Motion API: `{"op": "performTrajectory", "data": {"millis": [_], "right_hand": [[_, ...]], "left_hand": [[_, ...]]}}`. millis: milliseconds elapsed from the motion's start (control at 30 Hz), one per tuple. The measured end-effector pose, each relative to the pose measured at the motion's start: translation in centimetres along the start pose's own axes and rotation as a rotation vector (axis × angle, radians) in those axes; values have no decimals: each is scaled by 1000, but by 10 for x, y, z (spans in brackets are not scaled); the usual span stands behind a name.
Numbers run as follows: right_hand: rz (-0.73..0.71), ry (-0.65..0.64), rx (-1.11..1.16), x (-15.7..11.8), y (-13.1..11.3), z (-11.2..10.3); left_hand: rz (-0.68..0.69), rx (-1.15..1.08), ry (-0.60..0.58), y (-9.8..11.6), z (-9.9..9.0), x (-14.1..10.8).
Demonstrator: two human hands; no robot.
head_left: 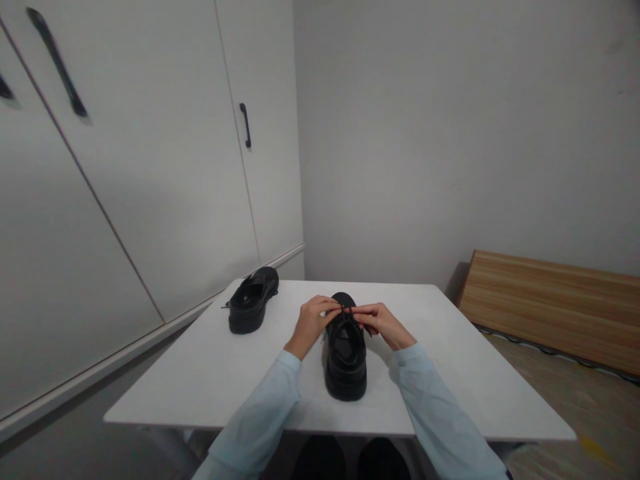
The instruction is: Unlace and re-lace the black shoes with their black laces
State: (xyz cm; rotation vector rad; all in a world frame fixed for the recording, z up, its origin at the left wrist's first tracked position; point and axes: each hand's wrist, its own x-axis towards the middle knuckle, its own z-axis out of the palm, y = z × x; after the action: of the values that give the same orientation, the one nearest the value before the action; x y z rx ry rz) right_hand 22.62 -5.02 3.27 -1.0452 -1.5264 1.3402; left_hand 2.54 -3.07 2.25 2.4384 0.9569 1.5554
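A black lace-up shoe (346, 373) rests upright on the white table, its heel toward me and its toe pointing away. Over its lacing, my left hand (316, 321) pinches the dark shoelace (345, 310) from the left side. From the right, my right hand (380, 323) also has its fingertips closed on the lace. Both hands meet close together above the tongue, and the exact shape of the lace between the fingers is too small to make out. Farther off to the left, a second black shoe (249, 308) stands on the table with its lace ends sticking out sideways.
The white table (200, 393) spans the space before me. White cabinets (165, 167) with dark handles rise along the left, beside a grey wall (450, 133) at the back. A wood-grain board (545, 307) leans against the wall on the right, beyond the table's edge.
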Motion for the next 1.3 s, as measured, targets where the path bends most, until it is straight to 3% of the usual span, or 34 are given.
{"op": "performTrajectory", "data": {"millis": [300,533,733,1000,1300], "right_hand": [[-82,41,-114,-1,-2,2],[-137,48,-133,0,0,4],[-279,80,-380,-2,-2,4],[-389,92,-616,-6,-5,4],[-412,129,-546,-3,0,6]], "left_hand": [[-206,-217,10,7,4,1],[-421,-279,-78,7,5,3],[-557,-440,-163,6,8,4],[-520,-465,-232,9,2,6],[-424,-376,-249,17,0,7]]}}
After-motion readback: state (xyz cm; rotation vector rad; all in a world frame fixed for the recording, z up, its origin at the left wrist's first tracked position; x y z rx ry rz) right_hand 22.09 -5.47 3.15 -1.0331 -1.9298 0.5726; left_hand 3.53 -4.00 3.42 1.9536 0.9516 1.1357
